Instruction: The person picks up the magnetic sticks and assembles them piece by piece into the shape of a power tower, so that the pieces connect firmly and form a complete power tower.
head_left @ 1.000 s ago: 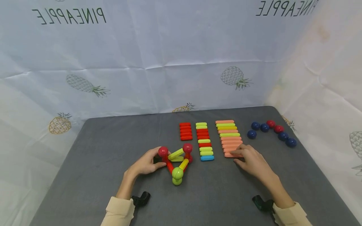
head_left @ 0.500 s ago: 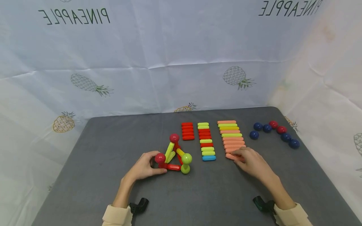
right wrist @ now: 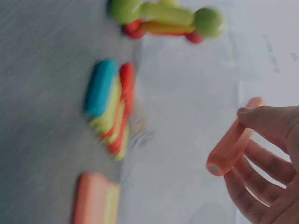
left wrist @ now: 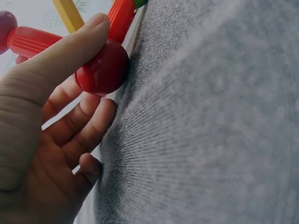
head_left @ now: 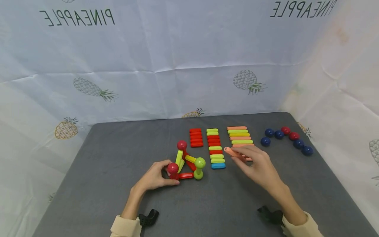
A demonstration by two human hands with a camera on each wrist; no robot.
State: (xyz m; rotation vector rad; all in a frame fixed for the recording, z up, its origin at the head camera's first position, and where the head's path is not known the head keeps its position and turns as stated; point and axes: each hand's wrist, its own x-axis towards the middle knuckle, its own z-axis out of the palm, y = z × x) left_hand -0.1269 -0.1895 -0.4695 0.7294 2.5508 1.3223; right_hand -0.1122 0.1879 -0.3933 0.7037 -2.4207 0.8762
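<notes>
A triangular frame of balls and rods stands on the grey table (head_left: 97, 184), with red balls, green balls (head_left: 200, 162), and red, green and yellow rods. My left hand (head_left: 155, 176) grips its near left corner; in the left wrist view the thumb lies over a red ball (left wrist: 105, 70), with fingers on the far side. My right hand (head_left: 260, 166) pinches an orange rod (right wrist: 231, 142) between thumb and fingers, raised above the table. One end of that rod points left toward the frame, showing a small greyish tip in the right wrist view.
Right of the frame lie a red rod row (head_left: 196, 138), a mixed row ending in a blue rod (head_left: 218, 166), and a row of orange, green and yellow rods (head_left: 239, 135). Several blue balls (head_left: 265, 141) and two red balls (head_left: 294, 136) sit farther right. A pineapple-print cloth (head_left: 165, 92) hangs behind.
My left hand has turned the frame, so its green corner swung from the near side to the right. My right hand has lifted the nearest orange rod off its row and moved it left.
</notes>
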